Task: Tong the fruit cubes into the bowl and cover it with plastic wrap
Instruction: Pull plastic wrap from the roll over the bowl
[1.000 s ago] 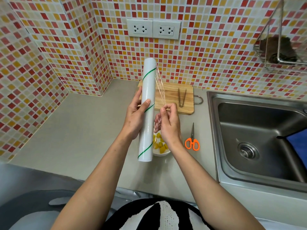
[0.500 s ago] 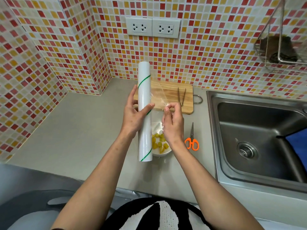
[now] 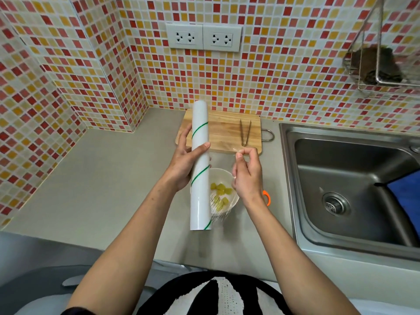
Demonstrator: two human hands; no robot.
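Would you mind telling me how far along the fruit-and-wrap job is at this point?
Done: the yellow fruit cubes sit in the white bowl, and the tongs lie on the cutting board. In hand: the left hand holds the wrap roll while the right hand pinches the film's edge, drawing a sheet out above the bowl. Left: cutting the sheet and sealing it over the rim.

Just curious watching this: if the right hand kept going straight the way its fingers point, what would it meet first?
Likely the wooden cutting board, near the tongs lying on it. The right hand is above the counter, so depth is unclear.
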